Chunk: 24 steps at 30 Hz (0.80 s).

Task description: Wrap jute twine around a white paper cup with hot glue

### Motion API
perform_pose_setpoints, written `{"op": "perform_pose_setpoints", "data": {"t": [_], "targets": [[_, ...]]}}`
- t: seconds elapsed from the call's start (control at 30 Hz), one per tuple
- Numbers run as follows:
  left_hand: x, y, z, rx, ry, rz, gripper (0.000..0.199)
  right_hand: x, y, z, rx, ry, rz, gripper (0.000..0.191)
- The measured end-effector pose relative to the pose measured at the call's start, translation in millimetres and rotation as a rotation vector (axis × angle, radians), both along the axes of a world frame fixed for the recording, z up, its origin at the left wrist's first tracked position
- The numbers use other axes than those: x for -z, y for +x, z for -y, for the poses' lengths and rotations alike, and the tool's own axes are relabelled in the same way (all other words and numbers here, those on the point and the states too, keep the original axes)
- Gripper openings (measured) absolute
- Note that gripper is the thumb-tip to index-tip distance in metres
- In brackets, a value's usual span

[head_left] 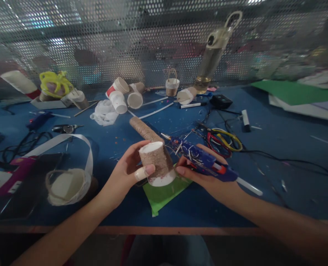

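Note:
My left hand (130, 168) grips a white cup (157, 162) wrapped in brown twine, its thumb, with a bandage on it, across the near side. The cup tilts, and a white band shows at its lower end. My right hand (202, 173) is closed around a blue glue gun (199, 157) with a white glue stick at its back; its fingertips are by the cup's right side. The gun's nozzle points up and left, above the cup's right side. Behind the cup lies a roll of twine (144, 129). Under it is a green sheet (164, 195).
A small basket (66, 186) with a white ribbon stands at left, near a dark tablet (32, 184). Scissors (226, 140) and cables lie at right. Several cups and a tall bottle (212, 57) line the mesh panel (97, 44).

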<state>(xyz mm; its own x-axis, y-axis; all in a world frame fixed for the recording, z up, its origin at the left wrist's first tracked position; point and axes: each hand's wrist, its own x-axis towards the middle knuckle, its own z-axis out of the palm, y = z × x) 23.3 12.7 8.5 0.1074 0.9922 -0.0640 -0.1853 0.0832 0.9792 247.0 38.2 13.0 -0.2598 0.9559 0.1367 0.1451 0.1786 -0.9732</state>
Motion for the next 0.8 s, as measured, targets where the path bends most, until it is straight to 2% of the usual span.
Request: {"op": "perform_pose_setpoints", "data": {"t": [0.17, 0.4, 0.63, 0.8], "targets": [[-1.8, -2, 0, -0.026, -0.071, 0.093, 0.042, 2.7, 2, -1, -0.013, 0.028, -0.011, 0.018], [1.4, -1, -1, 0.059, -0.156, 0.105, 0.045, 4.5, 4, 2, -0.053, 0.061, 0.019, 0.013], [0.6, -3, -2, -0.001, -0.065, 0.133, 0.036, 8.0, 8, 3, -0.143, 0.145, 0.013, 0.015], [-1.7, -5, -1, -0.078, 0.037, 0.174, 0.033, 6.8, 11, 0, -0.236, 0.381, 0.014, 0.02]]}}
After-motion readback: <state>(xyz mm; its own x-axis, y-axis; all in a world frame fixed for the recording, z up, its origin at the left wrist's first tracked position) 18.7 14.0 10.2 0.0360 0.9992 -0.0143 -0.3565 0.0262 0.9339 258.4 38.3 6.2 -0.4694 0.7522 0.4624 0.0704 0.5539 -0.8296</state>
